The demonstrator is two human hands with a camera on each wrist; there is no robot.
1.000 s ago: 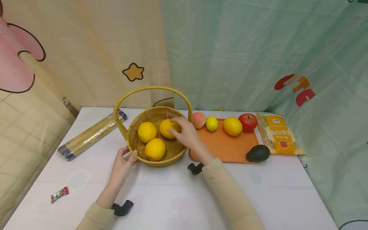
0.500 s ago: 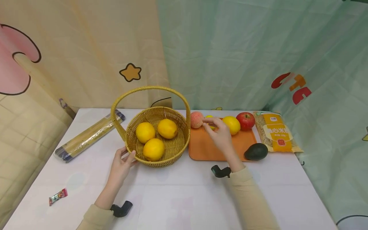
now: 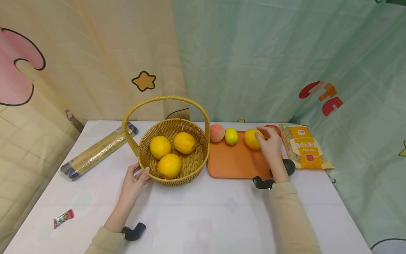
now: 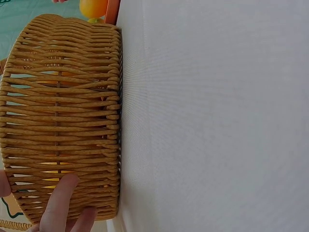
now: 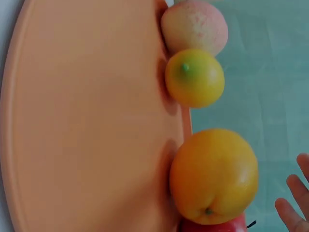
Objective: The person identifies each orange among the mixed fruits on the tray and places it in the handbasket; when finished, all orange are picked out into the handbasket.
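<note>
A wicker basket (image 3: pixel 203 165) with a tall handle stands mid-table, with three yellow-orange oranges (image 3: pixel 169 165) inside. My left hand (image 3: pixel 134 181) grips its near-left rim, thumb on the edge and fingers against the woven wall (image 4: pixel 60 121). My right hand (image 3: pixel 271 144) hovers at another orange (image 3: pixel 252 139) on the far side of the orange tray (image 3: pixel 239 165). In the right wrist view its fingers (image 5: pixel 292 212) are spread and apart from that orange (image 5: pixel 214 176). Behind the right hand, an apple (image 3: pixel 274 129) is partly hidden; the forearm partly covers an avocado (image 3: pixel 289 166).
A peach (image 3: pixel 217 133) and a small lemon (image 3: pixel 231 136) lie along the tray's far edge. A printed bag of grains (image 3: pixel 306 148) lies right of the tray. To the left are a long wrapped bundle (image 3: pixel 99 151) and a small candy (image 3: pixel 63 218). Curtains hang behind the table.
My right hand has let go of an orange in the basket and moved right, across the tray, to the orange there. My left hand stays on the basket rim.
</note>
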